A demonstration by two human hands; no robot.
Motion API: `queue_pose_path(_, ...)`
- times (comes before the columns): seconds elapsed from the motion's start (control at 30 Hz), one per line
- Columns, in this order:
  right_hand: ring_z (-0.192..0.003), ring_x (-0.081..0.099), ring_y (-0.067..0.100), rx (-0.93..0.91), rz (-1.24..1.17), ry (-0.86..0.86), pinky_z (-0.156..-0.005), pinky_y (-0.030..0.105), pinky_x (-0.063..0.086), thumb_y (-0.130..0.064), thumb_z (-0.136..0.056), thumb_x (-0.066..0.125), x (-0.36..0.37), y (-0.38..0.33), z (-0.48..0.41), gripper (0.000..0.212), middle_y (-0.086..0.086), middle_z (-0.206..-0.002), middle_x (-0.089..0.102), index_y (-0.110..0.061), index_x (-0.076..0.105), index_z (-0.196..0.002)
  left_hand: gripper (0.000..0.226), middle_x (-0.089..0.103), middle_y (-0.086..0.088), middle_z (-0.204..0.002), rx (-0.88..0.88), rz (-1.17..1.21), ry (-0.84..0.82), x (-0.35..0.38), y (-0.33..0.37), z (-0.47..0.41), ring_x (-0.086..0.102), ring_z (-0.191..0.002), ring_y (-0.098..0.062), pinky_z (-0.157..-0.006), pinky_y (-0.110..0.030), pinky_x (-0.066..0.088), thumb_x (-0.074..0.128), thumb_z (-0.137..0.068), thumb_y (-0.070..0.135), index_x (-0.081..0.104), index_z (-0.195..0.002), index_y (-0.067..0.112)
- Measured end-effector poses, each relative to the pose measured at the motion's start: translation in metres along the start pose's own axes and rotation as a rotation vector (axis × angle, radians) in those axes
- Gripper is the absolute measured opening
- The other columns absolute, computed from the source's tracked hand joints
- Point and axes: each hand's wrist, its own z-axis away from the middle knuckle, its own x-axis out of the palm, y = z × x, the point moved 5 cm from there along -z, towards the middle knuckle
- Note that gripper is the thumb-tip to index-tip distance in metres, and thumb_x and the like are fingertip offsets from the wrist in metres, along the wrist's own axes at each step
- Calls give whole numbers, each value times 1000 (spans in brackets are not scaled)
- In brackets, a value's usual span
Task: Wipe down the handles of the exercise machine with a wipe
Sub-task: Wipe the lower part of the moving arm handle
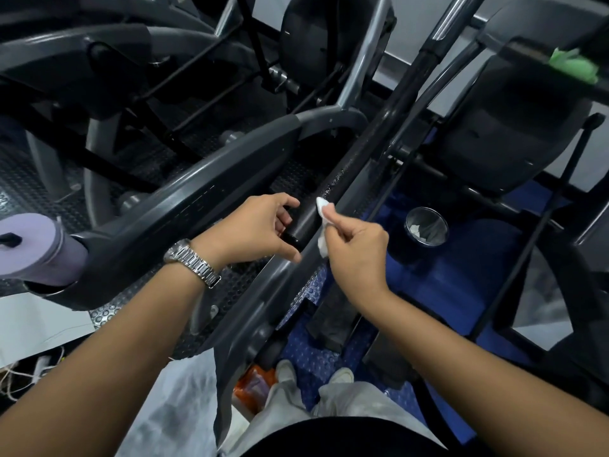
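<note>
1. Nearest: pale trousers [346,407] and pale shoes [286,371] on a blue studded mat [461,258]. An orange packet [252,384] lies just left of the shoes. White cables [33,367] tangle at the lower left edge.
2. Both bare forearms reach forward. A steel watch [192,262] sits on the left wrist.
3. Left hand [260,225]: fingers above and thumb below curl round the capped near end of the handle [342,179]. The hold is loose (a gap shows between palm and bar).
4. Right hand [357,249]: thumb and forefinger pinch the wipe [322,212], with the other fingers curled in.
5. The wipe is white and crumpled. It is pressed against the right side of the handle, just beyond the left hand, and a tail of it hangs below the fingers.
6. The handle is a long black bar running from the centre away up to the right. Shiny flecks show on its surface just past the wipe.
7. Left: a purple bottle [36,249] sits in a holder on the grey machine [204,189], whose curved arm runs beside the handle.
8. Right of the handle, beyond the right hand: a round bin [435,219] on the mat, with pale crumpled scraps inside.
9. Far upper right: a green cloth [575,65] lies on a dark console (details too dim to tell).
</note>
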Motion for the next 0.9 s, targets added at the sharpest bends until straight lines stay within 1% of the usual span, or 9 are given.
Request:
queue_pose_path(0.07,-46,35,3,-29,31,-30,-48,17,35,-8,-94,55,2,-3,6,26,5,-50,56,-15,70,-114,92,58,8,-99,6,-8,-4,0,1,1,56,-79,-4,-80,-27,53,91,-53,28,47,-133,22)
queue_pose_path(0.2,-49,51,-11,-108,77,-90,-54,3,38,0,-90,58,2,-13,28,28,-9,-79,73,-8,67,-115,93,57,8,-101,7,-16,-18,-1,1,0,55,-80,-3,-78,-24,52,90,-54,28,45,-135,23)
queue_pose_path(0.27,-43,43,-7,-71,82,-10,-51,5,33,0,-90,58,-3,-6,9,27,-24,-60,63,-10,69,-113,93,57,8,-100,5,0,-20,-1,1,-1,55,-80,-4,-79,-25,52,91,-54,27,45,-135,22)
queue_pose_path(0.37,-46,30,1,-28,63,-12,-46,14,30,-3,-93,54,-2,-2,-3,29,-10,-51,46,-17,68,-115,94,57,9,-100,7,-1,-25,0,1,0,56,-81,-4,-80,-24,51,90,-54,27,44,-136,22)
queue_pose_path(0.53,-42,35,1,-129,128,-65,-47,9,31,0,-91,57,-1,-12,14,29,-13,-46,50,-12,68,-114,94,56,11,-100,12,8,-26,-1,-1,0,57,-85,-5,-79,-22,51,90,-56,28,43,-137,22)
queue_pose_path(0.7,-50,31,2,-102,218,27,-54,23,38,-3,-89,53,-5,-5,-22,33,2,-49,41,-19,71,-111,94,57,10,-100,21,16,-22,0,-1,0,58,-86,-6,-82,-26,52,90,-55,28,43,-137,21)
queue_pose_path(0.77,-49,36,-1,-190,243,-55,-53,21,40,1,-88,54,-2,-11,-1,37,-13,-60,52,-16,67,-118,94,56,10,-100,22,18,-19,0,-1,1,57,-85,-6,-81,-26,53,90,-55,28,43,-137,21)
queue_pose_path(0.83,-52,51,-4,-245,251,-124,-53,21,48,4,-87,56,0,-16,17,38,-8,-86,71,-13,65,-120,94,56,10,-100,24,12,-17,0,-1,1,58,-85,-7,-81,-26,53,90,-56,29,43,-137,21)
queue_pose_path(0.9,-63,62,-7,-261,256,-65,-61,10,48,6,-85,57,-5,-16,4,36,-2,-104,70,-9,66,-116,94,56,11,-101,23,6,-15,-1,-1,1,58,-87,-7,-82,-26,53,90,-56,30,43,-137,21)
